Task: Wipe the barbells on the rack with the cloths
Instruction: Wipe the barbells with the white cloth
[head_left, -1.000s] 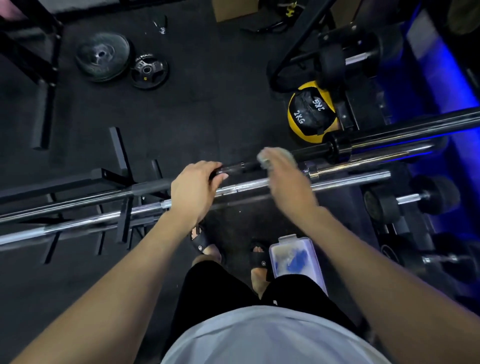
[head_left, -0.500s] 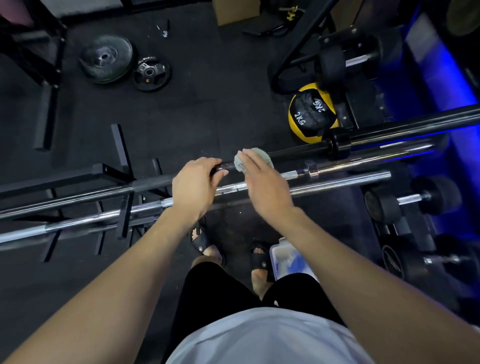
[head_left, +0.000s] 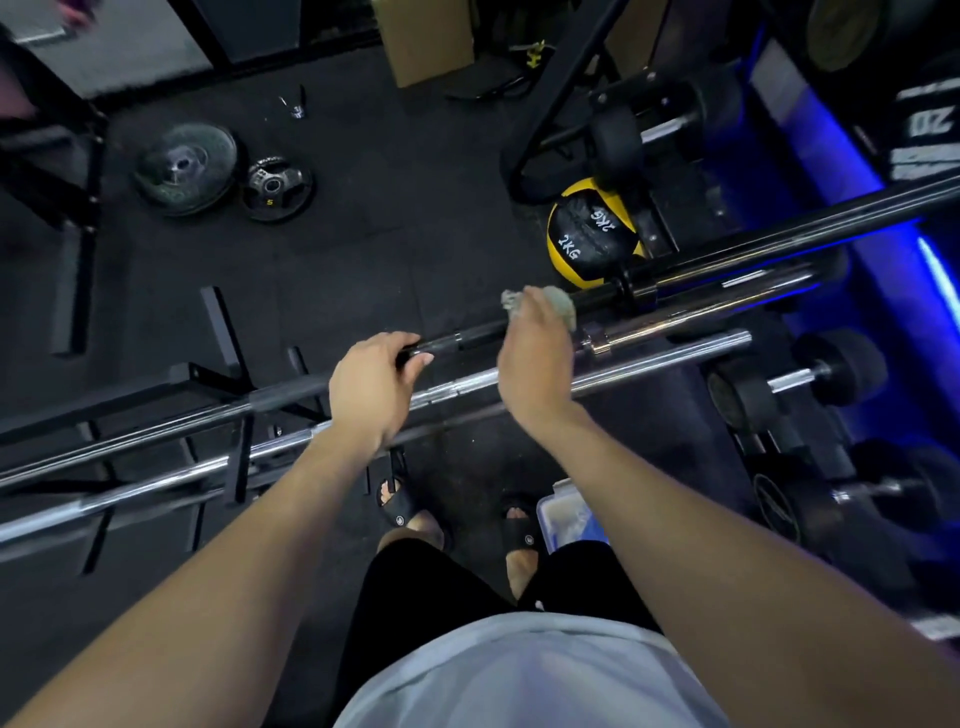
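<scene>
Black barbell (head_left: 467, 340) on top tier of rack (head_left: 218, 379), running left-low to right-high. Grey cloth (head_left: 563, 306) wrapped over bar, gripped in right hand (head_left: 535, 358), now just short of collar (head_left: 636, 291). Slid rightward along bar from beside left hand 0.5 s ago, after sitting farther right 1 s ago: back-and-forth wiping strokes, so shaft section between hands likely nearly done. Left hand (head_left: 371, 387) clenched round same bar, steadying, unmoved. 2 chrome barbells (head_left: 665, 358) just below black bar, apparently not yet touched. Yellow 2KG ball (head_left: 587, 234) beyond collar. Clear box (head_left: 566, 514) on floor under bar, by right foot.
</scene>
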